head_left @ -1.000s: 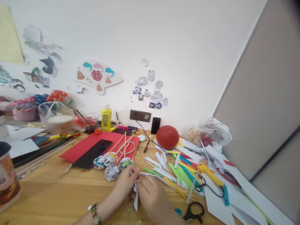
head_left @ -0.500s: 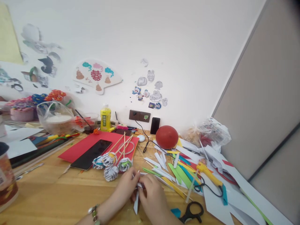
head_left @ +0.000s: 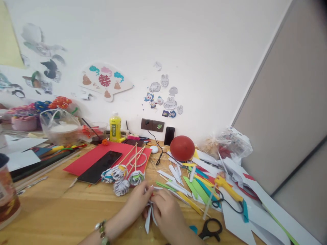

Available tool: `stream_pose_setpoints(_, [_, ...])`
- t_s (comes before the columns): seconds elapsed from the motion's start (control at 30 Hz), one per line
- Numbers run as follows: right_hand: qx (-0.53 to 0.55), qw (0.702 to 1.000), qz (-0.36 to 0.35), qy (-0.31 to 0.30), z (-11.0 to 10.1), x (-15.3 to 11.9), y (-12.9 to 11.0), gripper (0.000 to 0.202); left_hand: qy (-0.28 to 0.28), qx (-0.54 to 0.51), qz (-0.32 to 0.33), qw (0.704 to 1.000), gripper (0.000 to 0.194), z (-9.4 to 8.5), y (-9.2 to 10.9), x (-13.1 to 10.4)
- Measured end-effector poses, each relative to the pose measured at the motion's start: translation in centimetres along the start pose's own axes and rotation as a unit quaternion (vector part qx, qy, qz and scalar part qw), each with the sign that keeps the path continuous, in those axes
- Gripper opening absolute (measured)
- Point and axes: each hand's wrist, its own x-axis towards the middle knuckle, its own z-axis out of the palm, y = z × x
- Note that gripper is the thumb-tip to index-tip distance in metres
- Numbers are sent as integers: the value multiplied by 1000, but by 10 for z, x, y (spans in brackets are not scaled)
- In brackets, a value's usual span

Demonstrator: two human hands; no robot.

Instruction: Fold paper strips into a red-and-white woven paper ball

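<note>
My left hand (head_left: 138, 200), with a beaded bracelet at the wrist, is closed, thumb and fingers pinching folded white paper strips (head_left: 147, 222). Against it, my right hand (head_left: 167, 209) is closed on the same strips. Two pointed paper ends hang down between the hands. A speck of red shows at the fingertips; what it is I cannot make out. Just beyond my left hand lie several crumpled paper flowers (head_left: 121, 187) on thin wooden sticks (head_left: 136, 156). Fingers hide the upper part of the held paper.
Loose paper strips (head_left: 196, 190), black-handled scissors (head_left: 211, 229) and a yellow glue gun (head_left: 227, 189) lie to the right. A red balloon (head_left: 182, 148) sits near the wall. On the left are a black phone (head_left: 100, 166), red paper (head_left: 87, 160), a yellow bottle (head_left: 115, 127) and a cup (head_left: 9, 197).
The held paper has turned: a second white end now hangs beside the first, and a red speck shows at the fingertips. Both hands stay in nearly the same place.
</note>
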Motion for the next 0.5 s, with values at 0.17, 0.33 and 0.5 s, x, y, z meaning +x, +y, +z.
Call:
stream_pose_setpoints(0.17, [-4, 1000, -23, 8, -4, -1, -1, 25, -20, -13, 7, 1000, 28, -3, 5, -2])
stream_pose_setpoints(0.33, [36, 999, 18, 8, -4, 0, -4, 28, -21, -16, 17, 1000, 31, -5, 7, -2])
stream_pose_setpoints(0.5, [38, 999, 2, 5, -10, 2, -5, 23, -6, -20, 23, 1000, 30, -7, 7, 0])
